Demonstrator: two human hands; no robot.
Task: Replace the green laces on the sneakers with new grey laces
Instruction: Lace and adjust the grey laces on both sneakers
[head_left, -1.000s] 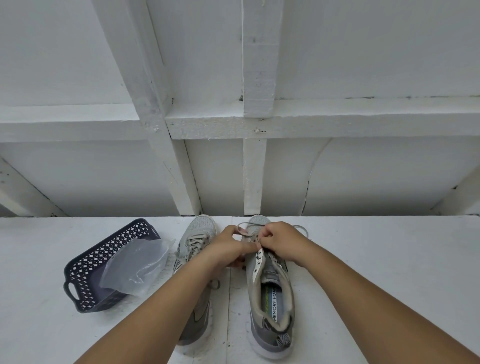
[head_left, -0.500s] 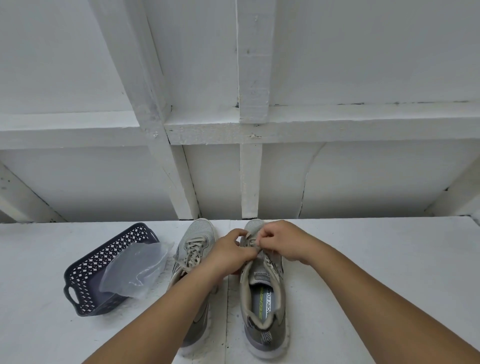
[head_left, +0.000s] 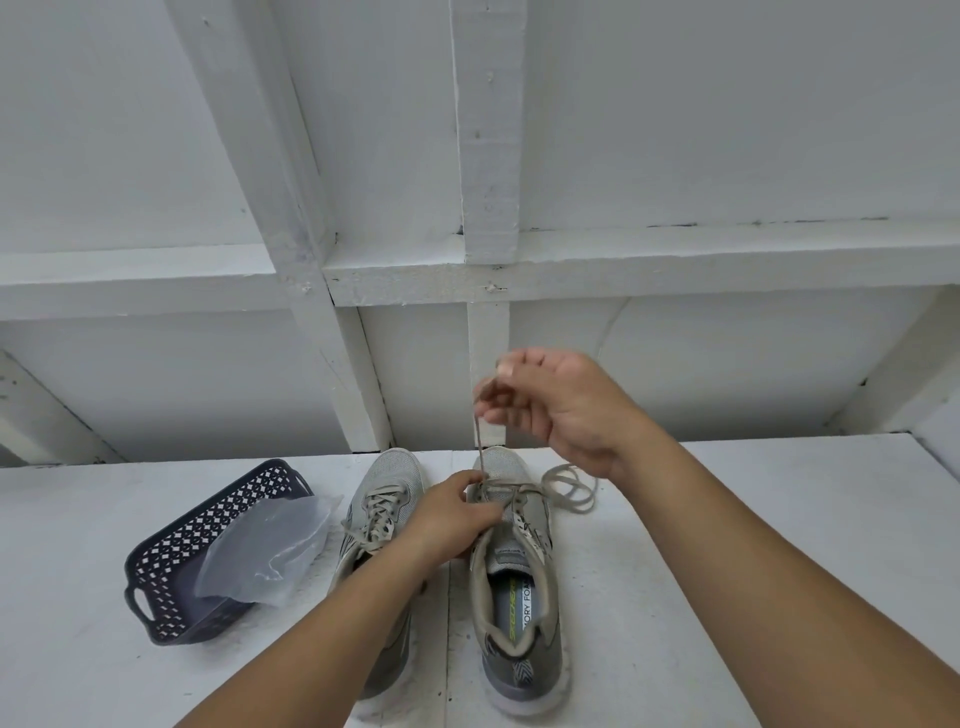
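Note:
Two grey sneakers stand side by side on the white surface, toes pointing away. The left sneaker (head_left: 382, 499) is fully laced. The right sneaker (head_left: 514, 587) has a lace only through its front eyelets. My left hand (head_left: 452, 514) rests on the right sneaker's front lacing, fingers curled there. My right hand (head_left: 550, 410) is raised above the shoe and pinches a taut strand of the pale grey-green lace (head_left: 478, 436). The lace's other end lies in loose loops (head_left: 569, 488) on the surface to the right of the toe.
A dark perforated plastic basket (head_left: 171, 566) sits to the left of the sneakers with a clear plastic bag (head_left: 265, 556) lying half in it. A white wall with beams rises just behind the shoes.
My right hand has lifted up and away from the right sneaker, drawing a length of lace out taut. Loose lace loops now lie right of the toe. My left hand stays on the shoe.

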